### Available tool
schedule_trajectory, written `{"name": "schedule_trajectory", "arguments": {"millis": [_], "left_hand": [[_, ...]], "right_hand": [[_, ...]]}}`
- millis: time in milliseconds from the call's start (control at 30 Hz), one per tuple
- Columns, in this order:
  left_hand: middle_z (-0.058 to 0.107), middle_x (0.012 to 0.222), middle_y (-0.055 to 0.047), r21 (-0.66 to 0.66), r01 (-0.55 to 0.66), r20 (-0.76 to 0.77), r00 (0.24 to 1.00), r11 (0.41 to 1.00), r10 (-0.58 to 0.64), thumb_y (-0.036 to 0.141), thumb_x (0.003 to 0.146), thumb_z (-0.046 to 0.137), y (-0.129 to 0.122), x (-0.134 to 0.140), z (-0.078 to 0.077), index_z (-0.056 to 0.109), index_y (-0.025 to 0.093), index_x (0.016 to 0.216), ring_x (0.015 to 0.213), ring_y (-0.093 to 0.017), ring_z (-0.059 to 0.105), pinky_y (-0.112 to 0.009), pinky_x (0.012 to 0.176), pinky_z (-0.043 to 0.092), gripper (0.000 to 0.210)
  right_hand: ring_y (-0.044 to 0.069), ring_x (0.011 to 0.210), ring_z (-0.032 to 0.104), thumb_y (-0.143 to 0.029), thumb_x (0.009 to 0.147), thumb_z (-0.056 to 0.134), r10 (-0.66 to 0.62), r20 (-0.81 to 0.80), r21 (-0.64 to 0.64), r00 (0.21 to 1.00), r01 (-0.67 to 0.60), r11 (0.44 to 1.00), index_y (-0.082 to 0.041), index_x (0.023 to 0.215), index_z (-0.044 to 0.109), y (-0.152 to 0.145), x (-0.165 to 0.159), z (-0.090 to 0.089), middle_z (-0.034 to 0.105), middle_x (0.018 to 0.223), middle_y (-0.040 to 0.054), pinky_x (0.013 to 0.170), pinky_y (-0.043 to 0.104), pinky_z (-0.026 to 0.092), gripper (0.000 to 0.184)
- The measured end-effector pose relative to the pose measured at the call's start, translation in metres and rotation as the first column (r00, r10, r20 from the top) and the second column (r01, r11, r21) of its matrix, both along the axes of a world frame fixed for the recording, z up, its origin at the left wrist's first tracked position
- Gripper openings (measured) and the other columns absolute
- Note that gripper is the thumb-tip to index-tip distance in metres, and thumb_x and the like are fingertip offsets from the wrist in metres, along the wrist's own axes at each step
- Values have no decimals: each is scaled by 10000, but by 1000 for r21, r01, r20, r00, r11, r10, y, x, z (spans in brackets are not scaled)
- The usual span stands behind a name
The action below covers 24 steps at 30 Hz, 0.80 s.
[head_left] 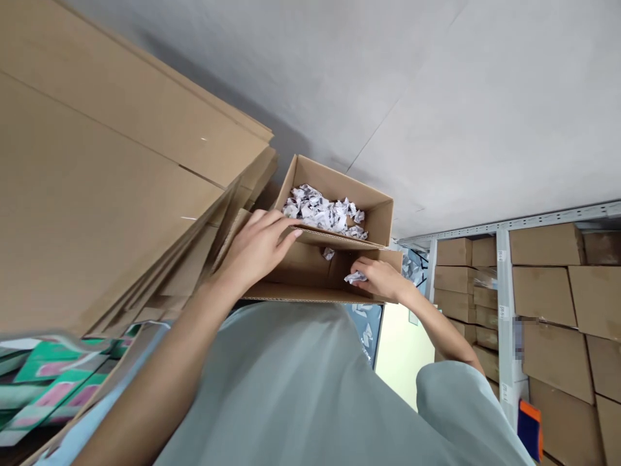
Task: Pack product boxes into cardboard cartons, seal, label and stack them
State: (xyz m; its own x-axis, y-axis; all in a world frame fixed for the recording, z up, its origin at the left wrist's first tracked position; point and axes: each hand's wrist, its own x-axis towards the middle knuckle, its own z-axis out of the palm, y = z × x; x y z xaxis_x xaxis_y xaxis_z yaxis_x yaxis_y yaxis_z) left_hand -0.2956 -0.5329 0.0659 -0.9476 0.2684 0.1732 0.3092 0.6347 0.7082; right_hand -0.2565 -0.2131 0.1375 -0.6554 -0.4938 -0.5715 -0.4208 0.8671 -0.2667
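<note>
Big stuff first: a stack of flat cardboard [111, 142] looms outside the left hand [259, 243], sheets too tightly packed to count. Out past the right hand [381, 277], one shelf [504, 310] loaded with cartons [543, 291], some cut off, so no full count. Between the hands, two open boxes, the far box [381, 223] and the near box [291, 268]. Ahead of both hands, a paper heap [323, 210] fills the far box, too tangled to number. Left hand's across that box's near edge; pinching or resting, I can't tell. Right hand's inside the near box, fingertips closed on one crumpled paper [356, 277]! Feather-light, I'd say, soft, unbreakable; a loose pinch round the middle should do. And one loose ball [328, 253] between the hands, also in the near box.
</note>
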Motion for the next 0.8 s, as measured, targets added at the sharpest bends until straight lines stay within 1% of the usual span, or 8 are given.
{"name": "schedule_trajectory", "arguments": {"millis": [133, 233, 367, 467, 533, 633, 700, 800], "left_hand": [[766, 1212, -121, 3, 3, 13, 1000, 1000, -3, 469, 1158, 434, -1, 1, -1, 796, 264, 1362, 1205, -357, 629, -507, 1105, 527, 463], [772, 1221, -124, 10, 6, 19, 1000, 1000, -6, 468, 1163, 430, -3, 2, 0, 794, 255, 1362, 1196, -357, 630, -508, 1095, 538, 466], [773, 1236, -127, 23, 1, 24, 1000, 1000, -2, 459, 1168, 427, -4, 3, 0, 792, 249, 1348, 1202, -354, 633, -504, 1101, 542, 458], [772, 1236, -114, 28, -4, 38, 999, 1000, 3, 454, 1160, 443, -4, 1, -1, 790, 279, 1339, 1211, -350, 638, -497, 1108, 537, 428], [774, 1226, -110, 30, -7, 55, 998, 1000, 5, 455, 1152, 459, -3, 0, -1, 794, 292, 1330, 1205, -350, 639, -502, 1107, 535, 413], [777, 1215, -112, 36, -10, 72, 997, 999, 8, 447, 1141, 480, -4, -1, -2, 804, 298, 1320, 1192, -351, 639, -516, 1102, 538, 399], [775, 1209, -113, 37, -9, 71, 997, 999, 6, 448, 1140, 483, -4, 0, -3, 806, 297, 1305, 1189, -347, 641, -510, 1097, 541, 393], [770, 1196, -114, 30, 0, 64, 998, 1000, -2, 460, 1149, 483, -6, 1, -3, 803, 286, 1283, 1190, -341, 648, -496, 1098, 541, 388]], "right_hand": [[245, 1089, 785, -282, 1146, 708, 70, 26, -35, 997, -69, 997, -217, 1298, 724, -17, -12, -9, 773, 1322, 114, 866, 323, 557, 165], [251, 1088, 792, -278, 1133, 731, 115, 32, -32, 993, -114, 993, -203, 1324, 726, -30, -18, -7, 778, 1346, 130, 874, 329, 577, 205], [268, 1131, 801, -309, 1151, 702, 118, 18, -153, 993, -114, 982, -209, 1399, 719, -38, -32, 22, 801, 1354, 130, 919, 351, 601, 268], [241, 1096, 815, -350, 1172, 652, 5, -21, -287, 1000, -11, 958, -247, 1358, 747, -36, -60, 45, 831, 1324, 82, 941, 339, 603, 233], [227, 1056, 822, -342, 1168, 633, -96, -61, -322, 994, 71, 944, -254, 1308, 770, -33, -88, 47, 844, 1298, 59, 953, 332, 599, 215], [250, 1081, 828, -301, 1130, 673, -144, -75, -262, 987, 119, 958, -216, 1294, 794, -28, -140, 24, 864, 1242, 68, 1004, 349, 583, 222], [279, 1155, 821, -273, 1096, 719, -123, -60, -165, 991, 112, 980, -173, 1306, 803, -27, -175, -3, 864, 1265, 104, 1054, 369, 569, 246], [311, 1294, 780, -267, 1065, 779, -63, 11, -43, 998, 63, 997, -106, 1406, 763, -32, -219, -49, 816, 1412, 177, 1110, 372, 555, 377]]}}
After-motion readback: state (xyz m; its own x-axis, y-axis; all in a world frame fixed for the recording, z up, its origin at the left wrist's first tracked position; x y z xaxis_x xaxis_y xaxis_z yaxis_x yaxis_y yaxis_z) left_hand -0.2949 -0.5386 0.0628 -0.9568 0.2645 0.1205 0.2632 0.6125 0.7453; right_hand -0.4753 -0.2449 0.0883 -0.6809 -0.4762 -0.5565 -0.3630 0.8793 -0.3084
